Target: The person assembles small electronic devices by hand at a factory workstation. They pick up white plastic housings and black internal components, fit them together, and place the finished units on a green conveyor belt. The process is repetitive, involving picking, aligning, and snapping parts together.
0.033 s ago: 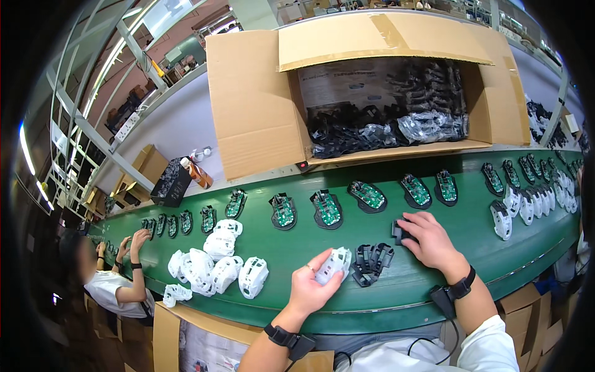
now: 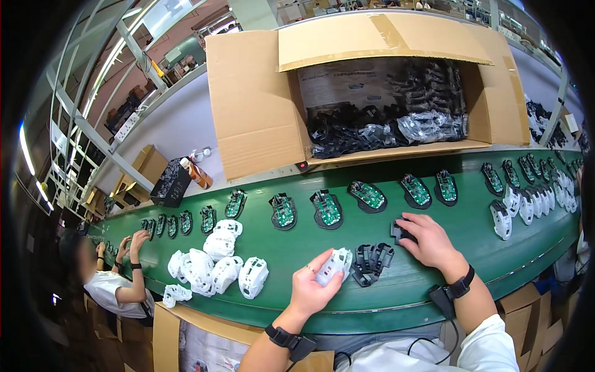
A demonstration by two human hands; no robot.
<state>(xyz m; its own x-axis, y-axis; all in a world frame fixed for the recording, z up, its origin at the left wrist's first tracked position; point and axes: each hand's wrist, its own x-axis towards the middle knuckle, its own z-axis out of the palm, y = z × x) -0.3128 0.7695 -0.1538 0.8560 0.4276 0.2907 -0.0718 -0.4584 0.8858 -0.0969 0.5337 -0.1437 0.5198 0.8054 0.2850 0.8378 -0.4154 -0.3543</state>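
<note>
— What takes up most of the view?

— A long green conveyor belt (image 2: 297,248) curving from left to right, and behind it a big open cardboard box (image 2: 254,105) lying on its side, packed with black plastic parts, some in clear bags (image 2: 427,127).

— And on the belt?

— Along the far edge runs a row of black mouse bases with green circuit boards (image 2: 326,209), set apart from one another. Nearer the person, to the left, sits a heap of white mouse shells (image 2: 214,263); another cluster of white shells (image 2: 527,204) lies at the right end.

— Anyone else there?

— A second person at the far left, with a hand (image 2: 137,239) resting on the belt by the boards.

— What are the wearer's hands doing?

— The left hand (image 2: 310,288) is closed around a white shell (image 2: 334,265), holding it just above the near side of the belt, the thumb on top. The right hand (image 2: 427,240) lies palm down on the belt, its fingers curled over a small black part (image 2: 400,232). Whether it truly grips that part, I can't tell.

— Between the hands?

— A few black frame pieces (image 2: 370,260) lie on the belt, just beside the white shell.
</note>
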